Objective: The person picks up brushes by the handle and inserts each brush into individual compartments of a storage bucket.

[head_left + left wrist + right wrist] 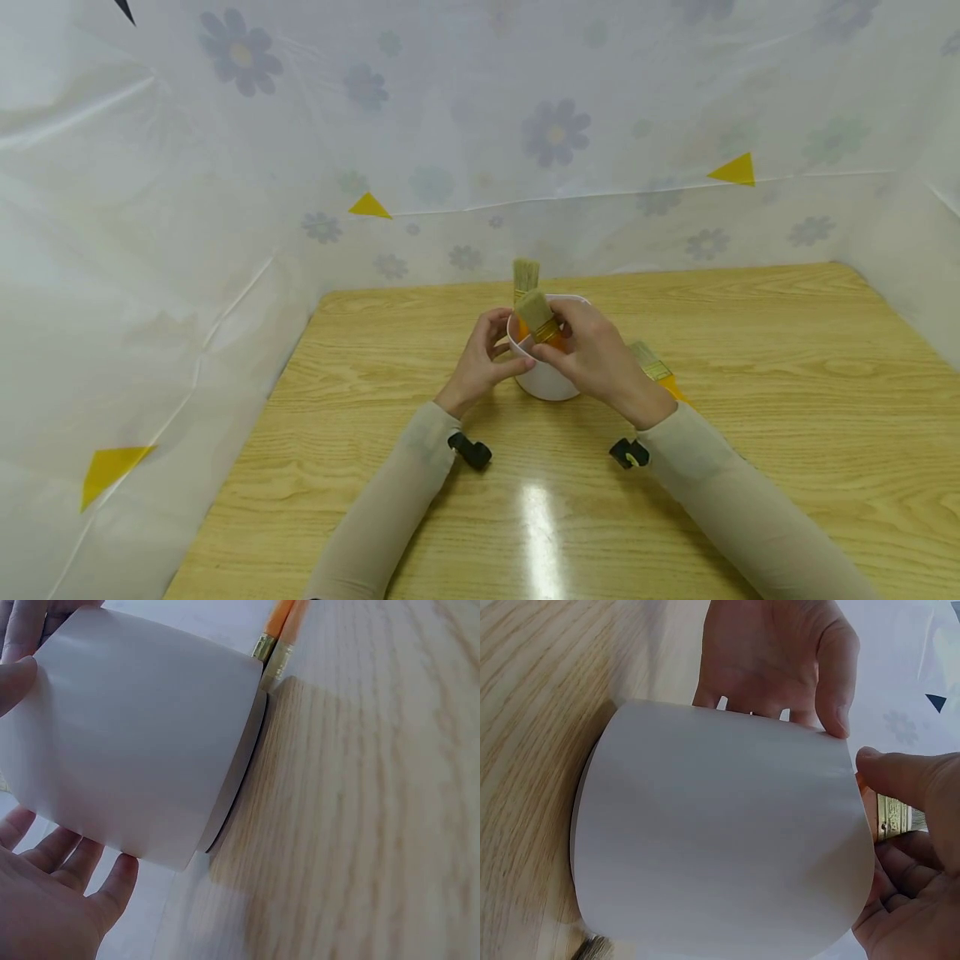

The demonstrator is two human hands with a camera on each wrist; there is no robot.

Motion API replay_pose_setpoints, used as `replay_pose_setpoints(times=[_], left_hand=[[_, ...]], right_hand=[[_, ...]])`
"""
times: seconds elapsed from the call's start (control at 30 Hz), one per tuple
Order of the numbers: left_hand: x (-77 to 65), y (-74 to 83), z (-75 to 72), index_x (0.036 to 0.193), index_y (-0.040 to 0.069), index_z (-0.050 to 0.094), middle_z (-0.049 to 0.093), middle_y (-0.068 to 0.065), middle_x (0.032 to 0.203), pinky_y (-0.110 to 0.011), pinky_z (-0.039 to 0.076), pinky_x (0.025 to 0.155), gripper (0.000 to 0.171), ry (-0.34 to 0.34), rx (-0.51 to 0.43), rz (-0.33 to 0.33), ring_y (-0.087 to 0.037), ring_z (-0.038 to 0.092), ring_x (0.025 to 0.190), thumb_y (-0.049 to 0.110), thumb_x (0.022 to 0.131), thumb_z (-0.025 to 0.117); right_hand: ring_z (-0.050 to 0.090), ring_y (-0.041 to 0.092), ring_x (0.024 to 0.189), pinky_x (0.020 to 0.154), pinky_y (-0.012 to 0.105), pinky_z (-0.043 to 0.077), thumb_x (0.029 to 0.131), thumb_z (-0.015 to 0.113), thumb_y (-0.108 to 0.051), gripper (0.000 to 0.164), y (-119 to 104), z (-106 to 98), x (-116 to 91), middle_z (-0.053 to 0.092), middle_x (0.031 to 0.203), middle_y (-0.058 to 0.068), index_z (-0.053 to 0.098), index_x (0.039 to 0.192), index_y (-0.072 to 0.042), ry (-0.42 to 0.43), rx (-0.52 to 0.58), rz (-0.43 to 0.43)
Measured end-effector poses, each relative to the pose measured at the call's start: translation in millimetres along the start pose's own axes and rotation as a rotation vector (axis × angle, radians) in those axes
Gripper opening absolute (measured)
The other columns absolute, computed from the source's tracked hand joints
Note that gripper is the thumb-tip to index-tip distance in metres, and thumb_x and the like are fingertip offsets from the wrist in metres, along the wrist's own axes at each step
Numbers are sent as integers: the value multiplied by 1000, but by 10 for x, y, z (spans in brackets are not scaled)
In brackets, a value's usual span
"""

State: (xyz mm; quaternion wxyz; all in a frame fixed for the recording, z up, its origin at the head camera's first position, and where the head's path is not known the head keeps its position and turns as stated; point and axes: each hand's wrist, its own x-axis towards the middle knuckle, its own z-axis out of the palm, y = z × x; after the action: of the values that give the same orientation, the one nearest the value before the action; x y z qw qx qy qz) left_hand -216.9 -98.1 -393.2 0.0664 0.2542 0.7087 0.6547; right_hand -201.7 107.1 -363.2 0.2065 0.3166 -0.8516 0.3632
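Observation:
A white container (547, 385) stands on the table, its plain curved wall (720, 832) filling much of the right wrist view. My left hand (482, 357) holds it from the left, thumb near the rim and fingers along the side. Over the opening, my right hand (602, 357) pinches a paintbrush (534, 310) with its bristles up. The brush's brass-coloured ferrule (889, 817) shows between thumb and fingers; its lower handle is hidden by the container. Behind it, another paintbrush (527, 273) stands bristles up in the container.
Beside my right wrist, a paintbrush with an orange handle (673, 387) lies on the wood-grain table (787, 417). Flower-patterned sheeting (465, 150) with yellow triangles hangs behind the table and along its sides.

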Motion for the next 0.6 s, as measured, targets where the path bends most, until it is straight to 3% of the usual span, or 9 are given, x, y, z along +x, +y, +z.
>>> replay_pose_setpoints(times=[0.2,0.6], left_hand=[[-3,-9,13,140,7,30,42,-13,138,-50,31,107,68,11,-2,6,-31,37,132,2,85,70],[4,-13,17,140,5,28,41,-14,140,-51,31,108,71,21,-15,15,-27,39,131,-1,83,70]], right_hand=[[60,18,84,69,33,54,84,71,-2,30,15,0,-7,63,103,9,63,113,-3,17,3,-19],[61,19,83,69,33,54,84,71,-1,25,30,13,5,65,99,12,65,109,0,27,0,-46]])
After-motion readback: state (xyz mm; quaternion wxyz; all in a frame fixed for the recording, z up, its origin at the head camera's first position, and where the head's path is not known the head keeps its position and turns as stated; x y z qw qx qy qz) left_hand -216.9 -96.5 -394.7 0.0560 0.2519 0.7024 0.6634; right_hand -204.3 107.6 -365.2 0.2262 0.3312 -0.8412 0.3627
